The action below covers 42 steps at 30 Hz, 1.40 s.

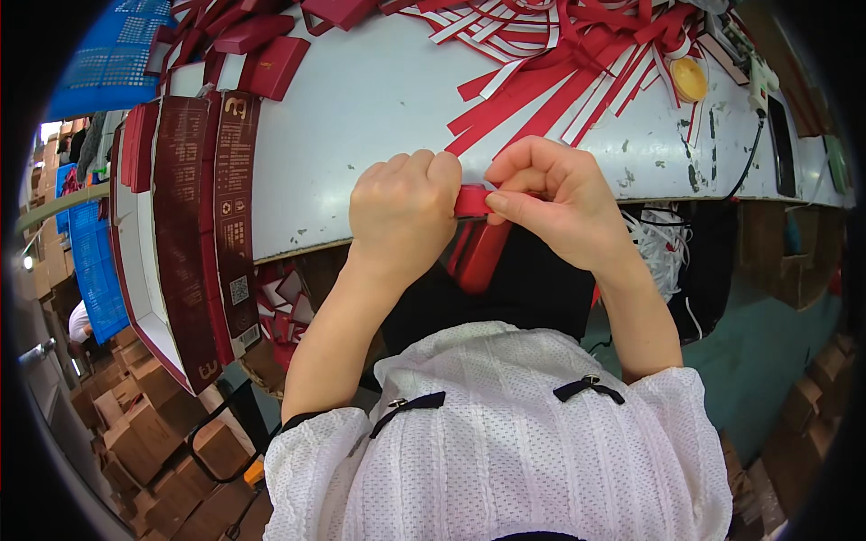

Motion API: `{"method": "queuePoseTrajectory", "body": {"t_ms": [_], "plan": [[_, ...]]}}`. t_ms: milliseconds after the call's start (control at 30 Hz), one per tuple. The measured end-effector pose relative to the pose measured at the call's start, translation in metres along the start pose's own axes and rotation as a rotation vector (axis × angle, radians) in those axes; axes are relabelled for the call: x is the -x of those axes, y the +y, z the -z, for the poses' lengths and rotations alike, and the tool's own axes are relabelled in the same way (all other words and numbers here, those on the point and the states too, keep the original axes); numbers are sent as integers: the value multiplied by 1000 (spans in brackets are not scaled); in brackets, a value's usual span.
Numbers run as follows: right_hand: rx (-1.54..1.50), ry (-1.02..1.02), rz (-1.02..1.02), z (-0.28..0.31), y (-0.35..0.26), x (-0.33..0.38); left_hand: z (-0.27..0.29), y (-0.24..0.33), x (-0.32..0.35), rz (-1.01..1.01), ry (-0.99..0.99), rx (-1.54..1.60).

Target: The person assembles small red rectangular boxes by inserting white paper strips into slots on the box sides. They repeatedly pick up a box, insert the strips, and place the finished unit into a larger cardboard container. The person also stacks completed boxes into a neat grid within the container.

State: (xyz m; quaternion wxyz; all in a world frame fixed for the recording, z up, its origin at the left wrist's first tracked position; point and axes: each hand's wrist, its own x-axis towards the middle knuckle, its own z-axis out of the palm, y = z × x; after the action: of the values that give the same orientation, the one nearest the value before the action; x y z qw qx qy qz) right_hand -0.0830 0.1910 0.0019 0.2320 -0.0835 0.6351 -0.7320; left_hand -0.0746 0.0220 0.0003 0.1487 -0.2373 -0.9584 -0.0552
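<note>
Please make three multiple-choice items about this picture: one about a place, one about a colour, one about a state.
1. Where does the heap of paper strips lie?
A. on the far part of the white table
B. on the floor
C. in a blue crate

2. What colour is the small piece between the two hands?
A. green
B. red
C. yellow

3. How do the left hand and right hand stand to the piece?
A. both lie flat on the table
B. only one touches it
C. both pinch it, at the table's near edge

Answers: 1 A, the strips spread over the tabletop; 2 B, it shows red between the fingers; 3 C, fingers of both hands close on it.
</note>
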Motion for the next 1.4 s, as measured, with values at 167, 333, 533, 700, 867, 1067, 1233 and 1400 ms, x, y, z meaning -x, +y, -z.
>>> {"method": "queuePoseTrajectory", "body": {"t_ms": [167,333,533,700,867,1067,1233,1400], "plan": [[-64,9,-5,0,8,-3,13,5,-9,15,-83,143],[171,-80,2,8,0,-7,16,7,-8,15,-116,99],[311,-59,172,9,-20,-2,7,10,-4,35,-32,32],[216,-17,140,7,-18,0,6,9,-3,33,-64,19],[98,-21,16,10,-15,1,7,10,-5,23,-56,12],[171,-68,-35,13,-10,0,7,9,-3,14,-81,0],[190,-73,-19,9,6,-4,7,8,-3,5,-98,16],[228,-104,5,9,8,-7,13,6,-5,-5,-174,57]]}}
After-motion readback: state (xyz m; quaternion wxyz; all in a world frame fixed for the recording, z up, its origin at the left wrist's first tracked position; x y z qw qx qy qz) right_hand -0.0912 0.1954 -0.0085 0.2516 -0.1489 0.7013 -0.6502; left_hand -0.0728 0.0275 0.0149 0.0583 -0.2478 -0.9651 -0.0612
